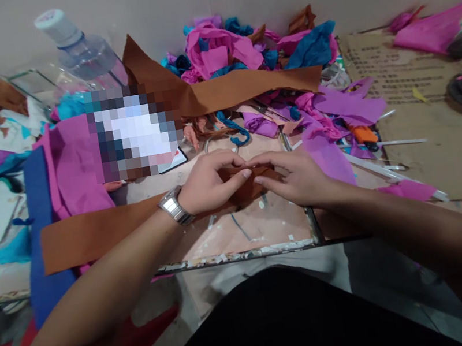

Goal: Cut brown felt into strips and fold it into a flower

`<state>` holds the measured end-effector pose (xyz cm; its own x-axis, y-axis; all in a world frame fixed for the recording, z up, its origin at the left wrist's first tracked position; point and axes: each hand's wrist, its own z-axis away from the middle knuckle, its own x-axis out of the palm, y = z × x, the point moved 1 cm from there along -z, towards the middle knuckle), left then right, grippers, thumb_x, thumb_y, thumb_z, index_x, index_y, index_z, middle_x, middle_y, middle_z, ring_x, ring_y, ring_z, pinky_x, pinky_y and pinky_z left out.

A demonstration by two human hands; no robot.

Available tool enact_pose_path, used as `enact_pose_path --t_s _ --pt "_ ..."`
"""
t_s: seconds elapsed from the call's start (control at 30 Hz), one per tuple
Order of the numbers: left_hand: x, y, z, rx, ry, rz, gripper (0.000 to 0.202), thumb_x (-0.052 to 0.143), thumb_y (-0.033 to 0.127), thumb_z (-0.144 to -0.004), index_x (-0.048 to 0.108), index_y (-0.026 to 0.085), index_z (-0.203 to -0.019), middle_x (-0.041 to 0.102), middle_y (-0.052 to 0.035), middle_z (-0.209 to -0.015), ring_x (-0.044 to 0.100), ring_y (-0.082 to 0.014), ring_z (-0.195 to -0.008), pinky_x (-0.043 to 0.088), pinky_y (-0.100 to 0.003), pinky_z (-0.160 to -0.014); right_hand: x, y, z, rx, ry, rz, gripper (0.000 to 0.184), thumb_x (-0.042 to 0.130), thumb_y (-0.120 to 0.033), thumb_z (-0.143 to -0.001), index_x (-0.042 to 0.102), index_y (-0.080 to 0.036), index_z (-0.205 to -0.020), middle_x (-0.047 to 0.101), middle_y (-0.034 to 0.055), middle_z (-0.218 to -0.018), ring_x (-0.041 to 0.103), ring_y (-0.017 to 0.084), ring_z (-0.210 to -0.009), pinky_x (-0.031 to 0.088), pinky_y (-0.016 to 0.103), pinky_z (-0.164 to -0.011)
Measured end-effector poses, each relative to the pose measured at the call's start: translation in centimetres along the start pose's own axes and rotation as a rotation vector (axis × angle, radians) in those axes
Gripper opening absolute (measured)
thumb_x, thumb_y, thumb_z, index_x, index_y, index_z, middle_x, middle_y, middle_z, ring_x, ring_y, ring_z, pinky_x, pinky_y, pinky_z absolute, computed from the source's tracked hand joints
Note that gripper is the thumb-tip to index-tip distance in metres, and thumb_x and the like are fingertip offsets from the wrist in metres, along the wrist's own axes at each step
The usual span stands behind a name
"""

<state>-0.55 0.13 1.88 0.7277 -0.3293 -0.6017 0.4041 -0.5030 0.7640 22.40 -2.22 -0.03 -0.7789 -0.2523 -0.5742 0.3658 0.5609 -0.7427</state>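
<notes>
Head-worn view, facing forward, tilted down

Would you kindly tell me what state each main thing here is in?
Left hand, curved over brown piece
Right hand, curved, fingertips near the left's
Brown piece, partly hidden under both hands
Wristwatch, fastened
Bottle, capped
Device screen, lit, mostly masked
Blue sheet, overhanging table edge
Upper brown strip, bent
Pink and blue scraps, crumpled

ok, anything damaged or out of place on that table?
The table's front edge looks odd: ragged, with pale flecks strewn along it. Toward the picture's left, a blue sheet hangs over that edge.
</notes>
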Motion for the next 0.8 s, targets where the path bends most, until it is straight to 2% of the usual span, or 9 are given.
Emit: enact_pose_path --t_s 0.17,0.4,0.8 --pt "0.33 0.22 0.02 -0.013 -0.015 0.096 0.022 0.065 0.037 -0.094 0.072 0.016 -0.089 0.072 -0.0035 -0.086 0.063 -0.0156 -0.081 0.048 -0.029 -0.077 -0.23 -0.42 -0.08 -0.045 0.038 0.031 0.033 0.067 -0.02 -0.093 0.07 -0.026 -0.126 0.077 0.0048 -0.123 0.073 0.022 -0.11 0.057 0.037 -0.098" --pt "0.15 -0.01 -0.04 -0.115 -0.025 0.218 0.03 0.066 0.043 -0.095 0.076 0.016 -0.085 0.074 -0.0035 -0.081 0.064 -0.0154 -0.075 0.05 -0.028 -0.075 -0.45 -0.75 0.0 -0.064 0.069 0.022 0.031 0.069 -0.023 -0.093 0.071 -0.026 -0.124 0.078 0.005 -0.118 0.075 0.021 -0.104 0.059 0.036 -0.093" --pt "0.33 0.4 0.03 -0.028 -0.025 0.183 0.022 0.068 0.035 -0.094 0.075 0.017 -0.086 0.076 -0.0045 -0.087 0.066 -0.0155 -0.081 0.05 -0.029 -0.08 -0.52 -0.69 -0.02 -0.042 0.083 0.063 0.025 0.067 -0.024 -0.094 0.072 -0.025 -0.118 0.079 0.0049 -0.11 0.074 0.02 -0.095 0.06 0.031 -0.078"
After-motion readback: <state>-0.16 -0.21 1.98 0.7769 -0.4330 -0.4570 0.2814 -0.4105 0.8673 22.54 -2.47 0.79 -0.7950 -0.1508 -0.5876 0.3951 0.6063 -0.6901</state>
